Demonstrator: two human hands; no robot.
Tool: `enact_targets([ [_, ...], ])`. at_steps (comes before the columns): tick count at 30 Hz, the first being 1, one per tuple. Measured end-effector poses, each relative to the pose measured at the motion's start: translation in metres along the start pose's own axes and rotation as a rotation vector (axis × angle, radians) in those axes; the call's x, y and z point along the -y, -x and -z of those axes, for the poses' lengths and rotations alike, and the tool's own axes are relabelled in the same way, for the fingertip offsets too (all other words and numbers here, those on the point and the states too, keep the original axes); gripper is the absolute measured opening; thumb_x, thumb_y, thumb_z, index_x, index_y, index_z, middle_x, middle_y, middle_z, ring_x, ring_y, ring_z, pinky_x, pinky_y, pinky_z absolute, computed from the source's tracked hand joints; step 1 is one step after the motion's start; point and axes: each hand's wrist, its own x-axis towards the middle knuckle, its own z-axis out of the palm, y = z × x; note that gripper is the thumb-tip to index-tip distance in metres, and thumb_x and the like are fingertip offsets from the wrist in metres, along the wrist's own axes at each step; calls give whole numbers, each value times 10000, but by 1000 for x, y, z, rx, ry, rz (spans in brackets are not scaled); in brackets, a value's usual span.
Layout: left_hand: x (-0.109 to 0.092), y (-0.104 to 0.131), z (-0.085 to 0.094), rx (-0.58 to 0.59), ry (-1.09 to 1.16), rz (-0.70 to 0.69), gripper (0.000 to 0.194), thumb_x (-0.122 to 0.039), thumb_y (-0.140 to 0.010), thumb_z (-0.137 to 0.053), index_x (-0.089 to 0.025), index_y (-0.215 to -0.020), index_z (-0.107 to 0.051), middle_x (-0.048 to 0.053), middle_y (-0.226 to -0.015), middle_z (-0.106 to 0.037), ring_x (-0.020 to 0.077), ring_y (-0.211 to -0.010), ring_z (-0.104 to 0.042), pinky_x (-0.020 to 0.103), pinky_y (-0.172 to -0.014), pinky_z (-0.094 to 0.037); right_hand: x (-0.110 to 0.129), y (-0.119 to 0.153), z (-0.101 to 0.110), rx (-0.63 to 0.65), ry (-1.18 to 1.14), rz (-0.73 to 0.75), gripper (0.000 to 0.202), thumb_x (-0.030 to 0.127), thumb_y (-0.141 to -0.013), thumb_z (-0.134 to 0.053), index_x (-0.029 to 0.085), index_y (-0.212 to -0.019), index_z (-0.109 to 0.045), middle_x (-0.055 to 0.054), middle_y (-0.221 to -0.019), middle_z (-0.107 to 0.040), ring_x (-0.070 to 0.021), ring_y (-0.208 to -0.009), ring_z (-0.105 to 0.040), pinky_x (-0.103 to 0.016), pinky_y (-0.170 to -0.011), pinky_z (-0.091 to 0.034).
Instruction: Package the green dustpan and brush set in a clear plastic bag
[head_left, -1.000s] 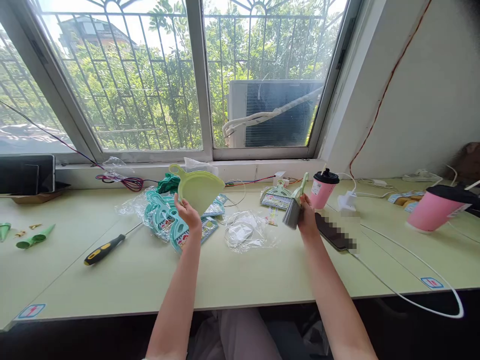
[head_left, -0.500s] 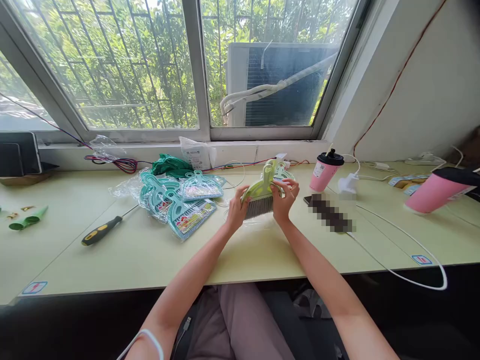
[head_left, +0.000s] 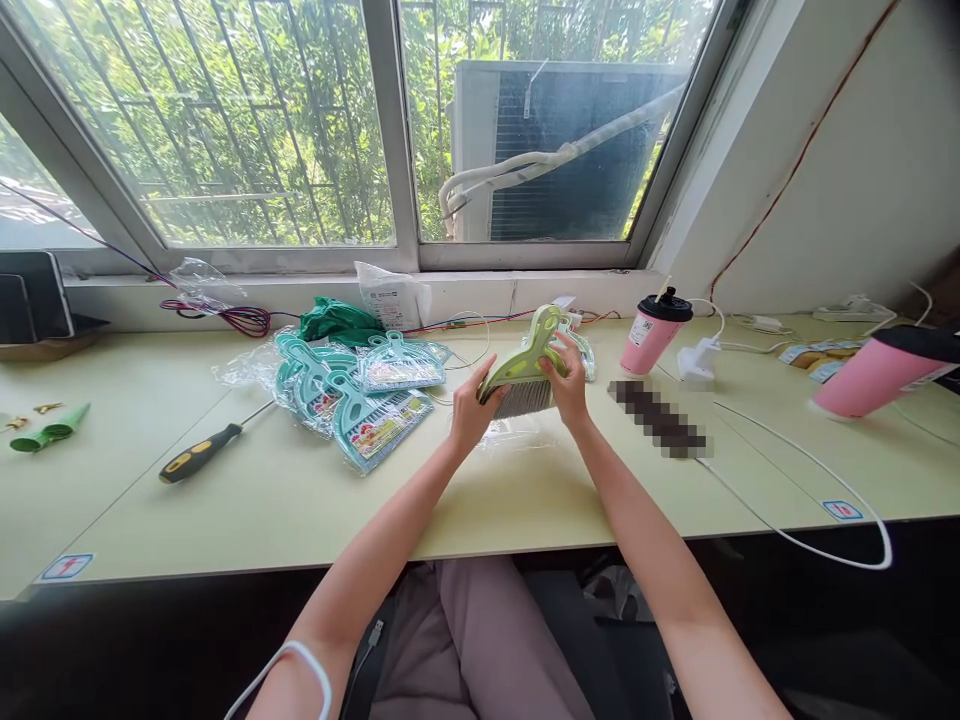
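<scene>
Your long pale green table (head_left: 247, 500) runs under the window (head_left: 300, 120), and a grey air conditioner box (head_left: 555, 150) sits outside the glass. On your left lies a pile of teal brush sets in clear bags (head_left: 352, 390), with a green cloth (head_left: 337, 322) behind it. A screwdriver (head_left: 201, 456) with a black and yellow handle lies left of the pile, well away from your hands. On your right a pink cup with a black lid (head_left: 651, 332) stands up, and a bigger pink cup (head_left: 874, 372) lies tipped near the wall. A white cable (head_left: 817, 470) loops along the table edge. A clear bag (head_left: 517, 432) lies just under your hands.

You hold a small light green dustpan with a grey brush (head_left: 523, 378) up over the middle of the table. Your left hand (head_left: 469, 410) is wrapped around its left end, and your right hand (head_left: 570, 385) pinches the right side. Its handle points up and away from you, and the bristles face down toward you.

The labels on the bags and cups are too small to read
</scene>
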Motion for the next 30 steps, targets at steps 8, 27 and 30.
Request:
enact_targets([
  [8, 9, -19, 12, 182, 184, 80, 355, -483, -804, -643, -140, -874, -704, 12, -684, -587, 148, -667, -491, 257, -621, -368, -4, 2, 0, 31, -50, -94, 359, 510, -714, -728, 221, -927, -743, -67, -947, -741, -249, -941, -663, -399, -859, -532],
  [27, 2, -15, 8, 52, -16, 20, 488, -611, -818, -561, -183, -595, -484, -20, -568, -360, 115, -564, -296, 272, -541, -234, -3, 3, -6, -34, -162, -283, 326, 483, -658, -756, 190, -800, -774, -19, -753, -714, -200, -760, -649, -335, -703, -516],
  [30, 0, -15, 9, 46, -45, 19, 473, -594, -824, -560, -184, -598, -493, -18, -565, -365, 118, -564, -298, 275, -546, -236, -3, 3, -6, -39, -152, -294, 358, 516, -667, -741, 189, -809, -776, -26, -753, -716, -205, -764, -653, -338, -704, -521],
])
